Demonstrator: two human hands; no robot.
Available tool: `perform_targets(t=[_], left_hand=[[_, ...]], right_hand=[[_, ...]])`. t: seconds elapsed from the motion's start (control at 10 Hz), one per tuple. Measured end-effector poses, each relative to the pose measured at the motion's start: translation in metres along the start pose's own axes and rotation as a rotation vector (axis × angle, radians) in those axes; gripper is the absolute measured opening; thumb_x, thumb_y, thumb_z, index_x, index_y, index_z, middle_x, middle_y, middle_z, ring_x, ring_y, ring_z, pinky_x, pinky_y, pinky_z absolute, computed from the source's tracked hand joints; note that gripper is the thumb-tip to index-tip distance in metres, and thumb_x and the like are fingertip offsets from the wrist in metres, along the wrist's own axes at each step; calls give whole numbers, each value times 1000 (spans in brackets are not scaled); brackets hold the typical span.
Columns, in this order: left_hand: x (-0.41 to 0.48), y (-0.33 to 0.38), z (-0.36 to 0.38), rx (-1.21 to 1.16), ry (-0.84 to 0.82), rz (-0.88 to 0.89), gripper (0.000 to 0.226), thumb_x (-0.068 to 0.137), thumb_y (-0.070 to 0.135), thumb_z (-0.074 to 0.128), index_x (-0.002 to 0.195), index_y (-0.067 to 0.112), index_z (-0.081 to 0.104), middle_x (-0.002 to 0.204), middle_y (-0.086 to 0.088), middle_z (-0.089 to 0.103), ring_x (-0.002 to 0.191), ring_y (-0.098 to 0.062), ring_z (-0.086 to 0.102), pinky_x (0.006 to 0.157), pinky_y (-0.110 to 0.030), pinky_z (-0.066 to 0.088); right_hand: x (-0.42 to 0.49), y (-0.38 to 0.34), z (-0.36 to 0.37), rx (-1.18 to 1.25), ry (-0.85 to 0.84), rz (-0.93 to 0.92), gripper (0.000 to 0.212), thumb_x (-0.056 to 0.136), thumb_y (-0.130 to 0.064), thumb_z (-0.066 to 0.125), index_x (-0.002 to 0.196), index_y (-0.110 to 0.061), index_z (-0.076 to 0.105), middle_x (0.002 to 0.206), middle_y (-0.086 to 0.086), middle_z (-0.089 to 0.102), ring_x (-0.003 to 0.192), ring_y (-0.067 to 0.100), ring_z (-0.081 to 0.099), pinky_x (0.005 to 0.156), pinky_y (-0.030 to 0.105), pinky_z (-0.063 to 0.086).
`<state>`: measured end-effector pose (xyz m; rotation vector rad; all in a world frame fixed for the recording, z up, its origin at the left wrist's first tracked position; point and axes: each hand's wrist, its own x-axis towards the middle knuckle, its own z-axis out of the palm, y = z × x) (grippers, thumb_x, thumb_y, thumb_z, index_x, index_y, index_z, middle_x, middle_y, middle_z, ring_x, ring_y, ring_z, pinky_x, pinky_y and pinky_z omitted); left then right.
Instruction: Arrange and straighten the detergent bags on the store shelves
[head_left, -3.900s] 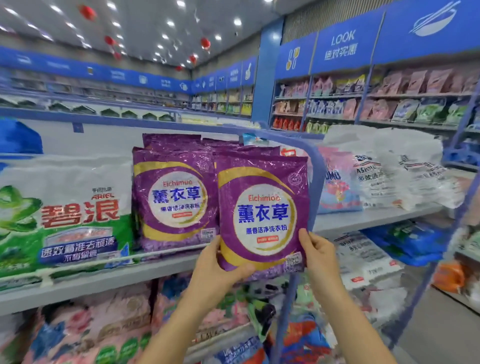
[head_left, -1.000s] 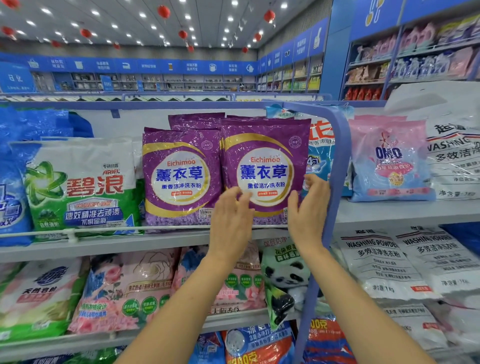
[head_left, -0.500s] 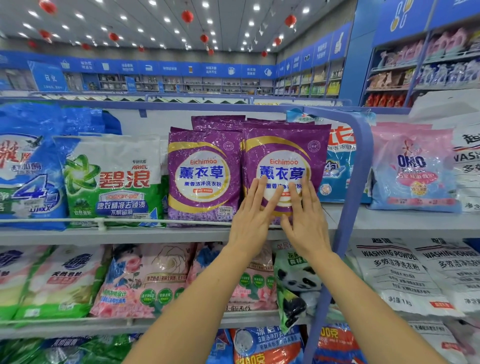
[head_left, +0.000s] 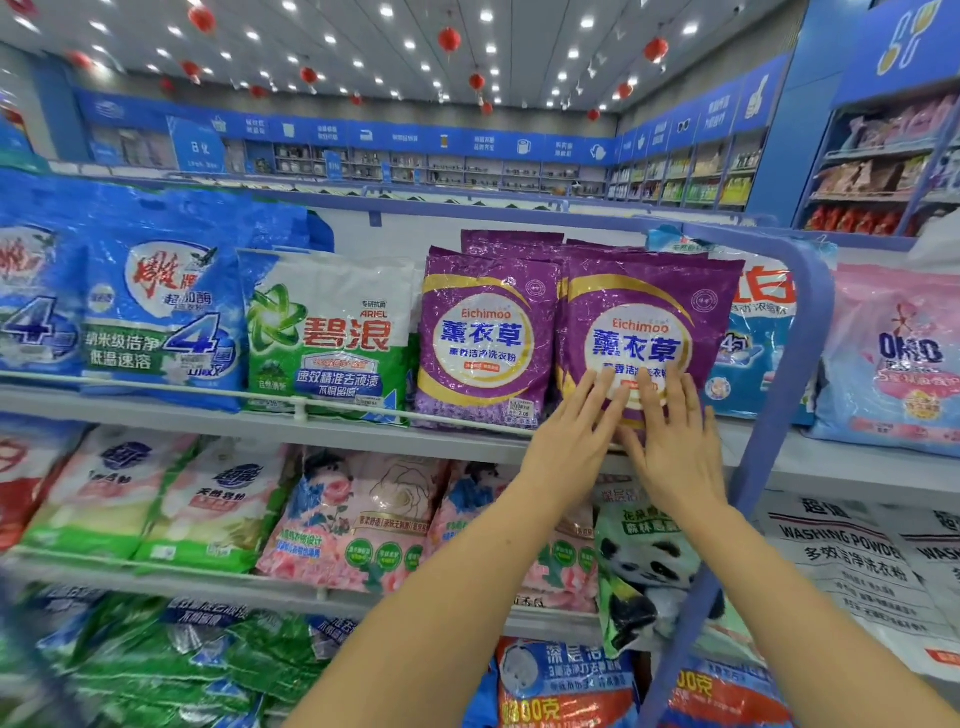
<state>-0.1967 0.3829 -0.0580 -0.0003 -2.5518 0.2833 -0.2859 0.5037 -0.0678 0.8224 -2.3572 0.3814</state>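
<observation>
On the upper shelf (head_left: 363, 432), the left Eichimoo bag (head_left: 483, 338) stands upright. The left hand (head_left: 569, 441) is pressed flat, fingers straight, on the lower front of the right Eichimoo bag (head_left: 649, 306), as is the right hand (head_left: 675, 447). This bag is judged soft, powder-filled and slick-filmed; it is best gripped at its side edges.
</observation>
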Motion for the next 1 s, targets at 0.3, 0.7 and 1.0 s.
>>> perform_targets(t=[0.3,0.7,1.0], left_hand=[[-49,-6,-11,-116,-100,-35,67,90,12,48,148,5,14,156,-18,-2,145,-30,-3,116,-42,2],[-140,-75,-33,-102,-122,-200,66,90,16,52,147,10,19,157,-15,-3,145,-30,-2,116,-43,1],[-249,-133,-60,-258,-363,-339,49,94,31,42,140,17,33,145,-4,36,131,-22,35,113,-36,23]], right_hand=[[-2,-7,-5,-23,25,14,67,91,-41,45,148,-19,17,155,18,12,140,39,19,103,66,21],[-11,-40,-20,-33,69,157,69,89,-25,57,146,-15,20,153,23,10,139,41,17,107,61,17],[-39,-103,-57,139,168,100,54,86,-16,59,136,-7,40,143,21,36,124,42,41,104,58,30]])
